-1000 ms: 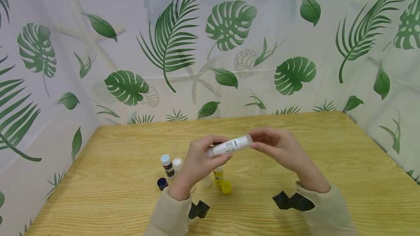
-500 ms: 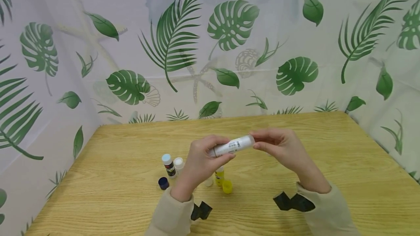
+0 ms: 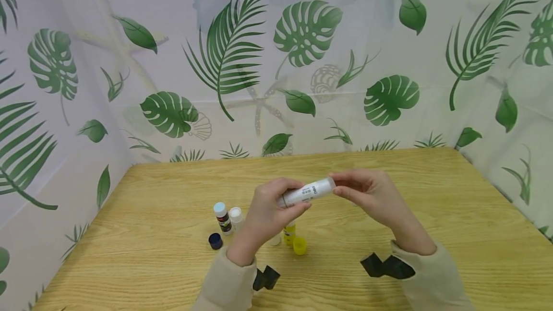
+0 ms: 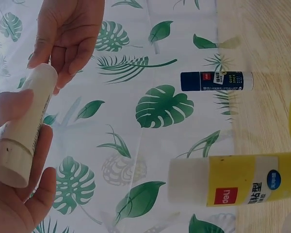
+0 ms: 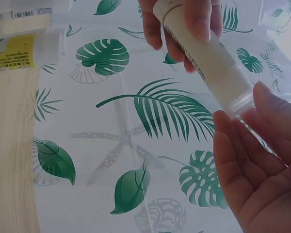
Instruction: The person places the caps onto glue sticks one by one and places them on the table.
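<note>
Above the table, the left hand (image 3: 267,212) grips a white glue stick (image 3: 308,192) around its body, the stick tilted up to the right. The right hand (image 3: 375,196) pinches the far end of that stick between thumb and fingertips. In the left wrist view the white stick (image 4: 26,124) lies between thumb and fingers, and the other hand (image 4: 70,34) touches its upper end. The right wrist view shows thumb and fingers of the right hand (image 5: 262,160) at the translucent end of the stick (image 5: 208,63).
On the wooden table (image 3: 151,215) stand a dark-labelled glue stick (image 3: 222,218), a white one (image 3: 235,215) and a yellow one (image 3: 289,233). A dark blue cap (image 3: 215,241) and a yellow cap (image 3: 300,245) lie nearer. A leaf-print cloth (image 3: 242,128) hangs behind.
Both hands keep their hold on the white stick, which has shifted very slightly right in the head view. The whole head view has also moved slightly.
</note>
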Motion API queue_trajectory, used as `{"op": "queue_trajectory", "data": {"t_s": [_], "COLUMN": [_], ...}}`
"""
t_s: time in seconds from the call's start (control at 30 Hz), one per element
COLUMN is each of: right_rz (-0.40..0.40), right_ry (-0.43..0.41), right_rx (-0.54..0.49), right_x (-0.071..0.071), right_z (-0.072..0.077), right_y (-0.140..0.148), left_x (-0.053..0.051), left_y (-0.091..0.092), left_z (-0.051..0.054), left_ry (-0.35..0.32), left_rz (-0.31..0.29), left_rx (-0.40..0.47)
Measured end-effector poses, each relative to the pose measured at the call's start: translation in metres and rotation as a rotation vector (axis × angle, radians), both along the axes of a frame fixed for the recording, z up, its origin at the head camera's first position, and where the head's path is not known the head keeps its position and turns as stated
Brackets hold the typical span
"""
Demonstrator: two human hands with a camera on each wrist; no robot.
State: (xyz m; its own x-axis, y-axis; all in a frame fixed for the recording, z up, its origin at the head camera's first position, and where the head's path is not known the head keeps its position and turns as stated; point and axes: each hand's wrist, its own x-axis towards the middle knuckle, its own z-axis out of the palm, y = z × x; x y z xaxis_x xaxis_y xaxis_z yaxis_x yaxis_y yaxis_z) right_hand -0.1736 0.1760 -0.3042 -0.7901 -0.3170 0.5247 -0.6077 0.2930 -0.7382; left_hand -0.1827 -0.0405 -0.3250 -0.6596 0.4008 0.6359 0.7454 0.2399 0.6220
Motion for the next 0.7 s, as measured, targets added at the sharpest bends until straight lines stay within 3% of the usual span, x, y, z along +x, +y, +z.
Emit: {"op": "queue_trajectory", "data": {"t_s": [0.2, 0.4, 0.7], "right_rz": [-0.048, -0.11, -0.076], "right_ry": [-0.024, 0.025, 0.052], "right_rx": [0.007, -0.04, -0.097], "right_x": [0.002, 0.003, 0.002], "right_z": [0.001, 0.0, 0.0], "right_y": [-0.003, -0.006, -0.011], "left_x": [0.0, 0.001, 0.001], "left_y": [0.002, 0.007, 0.012], "left_z": [0.0, -0.001, -0.005], "left_ry": [0.006, -0.015, -0.066], "left_rz": [0.03, -0.022, 0.0], "left_rx": [-0.057, -0.094, -0.098]}}
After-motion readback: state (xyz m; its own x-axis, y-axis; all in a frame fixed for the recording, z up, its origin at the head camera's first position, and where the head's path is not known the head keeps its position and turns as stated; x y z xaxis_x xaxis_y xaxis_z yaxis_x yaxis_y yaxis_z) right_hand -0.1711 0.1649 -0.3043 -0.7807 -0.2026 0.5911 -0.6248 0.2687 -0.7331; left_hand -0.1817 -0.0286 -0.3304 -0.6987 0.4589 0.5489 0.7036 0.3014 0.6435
